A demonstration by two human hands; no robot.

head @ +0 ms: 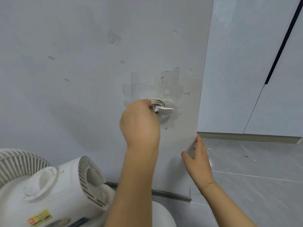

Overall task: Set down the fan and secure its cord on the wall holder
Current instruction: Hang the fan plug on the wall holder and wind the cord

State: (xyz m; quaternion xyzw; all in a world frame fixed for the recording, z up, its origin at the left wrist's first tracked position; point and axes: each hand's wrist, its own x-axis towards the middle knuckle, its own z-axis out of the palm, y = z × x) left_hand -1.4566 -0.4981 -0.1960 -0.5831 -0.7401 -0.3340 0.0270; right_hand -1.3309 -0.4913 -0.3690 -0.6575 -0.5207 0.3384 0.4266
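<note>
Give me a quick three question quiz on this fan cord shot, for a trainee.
1. True or false: the fan is already set down.
2. Which hand is at the wall holder? A left hand, B right hand.
3. Fill in: the right hand rests on the wall's ____.

Key: 1 true. 2 A; it grips the coiled cord there. 3 corner.

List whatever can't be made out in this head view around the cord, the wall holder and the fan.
- Cord: only a few loops show on the wall holder; the left hand covers the rest, including its grip.
- Fan: cut off by the left and bottom edges, so its base and footing are unseen.
- Yellow label: print too small to read.
- Right hand: fingertips hidden round the wall corner.
</note>
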